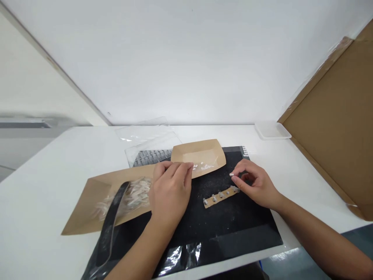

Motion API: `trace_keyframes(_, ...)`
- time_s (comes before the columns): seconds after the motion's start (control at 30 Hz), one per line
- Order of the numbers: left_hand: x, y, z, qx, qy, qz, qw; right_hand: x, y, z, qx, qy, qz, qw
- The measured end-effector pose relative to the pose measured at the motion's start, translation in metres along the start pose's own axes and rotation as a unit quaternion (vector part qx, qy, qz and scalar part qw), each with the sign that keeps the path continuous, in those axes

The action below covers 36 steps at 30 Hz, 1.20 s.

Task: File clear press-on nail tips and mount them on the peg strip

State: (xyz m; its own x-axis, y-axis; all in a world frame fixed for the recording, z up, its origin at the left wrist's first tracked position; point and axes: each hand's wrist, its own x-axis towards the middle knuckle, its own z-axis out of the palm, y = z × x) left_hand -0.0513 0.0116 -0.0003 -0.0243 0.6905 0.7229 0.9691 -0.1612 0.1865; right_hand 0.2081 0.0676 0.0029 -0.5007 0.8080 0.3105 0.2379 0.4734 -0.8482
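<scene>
My right hand (pixel 258 183) pinches a small white piece (pixel 231 174) between thumb and forefinger, above the black mat. Just below its fingertips lies a narrow brown cardboard strip (pixel 210 203) with several small clear and metallic parts along it. My left hand (pixel 171 192) is closed in a pinch at the near left edge of the small brown paper tray (pixel 177 154). Whatever is between its fingertips, if anything, I cannot make out. Several tiny white pieces (pixel 202 166) lie in that tray, beside the left fingertips.
A larger brown paper tray (pixel 80 204) at left holds many clear plastic pieces (pixel 140 192). A dark strap (pixel 112 217) crosses it. The black mat (pixel 233 229) lies beneath. Behind are clear plastic packaging (pixel 151 142), a translucent lid (pixel 272 131) and a cardboard panel (pixel 335 116).
</scene>
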Motion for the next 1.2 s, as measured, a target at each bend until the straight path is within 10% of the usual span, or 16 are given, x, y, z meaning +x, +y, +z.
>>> trace_keyframes(0.37, 0.002, 0.009, -0.002, -0.127, -0.061, -0.039, 0.989, 0.001, -0.001, 0.001, -0.013, -0.014, 0.083, 0.996)
trace_keyframes(0.7, -0.002, 0.023, -0.014, -0.242, -0.306, 0.109, 0.915, 0.001, -0.003, -0.004, -0.074, -0.076, 0.066, 0.992)
trace_keyframes(1.2, -0.019, 0.026, 0.008, -0.2, -0.349, 0.094, 0.91, 0.001, 0.002, -0.005, -0.178, -0.179, -0.025, 0.967)
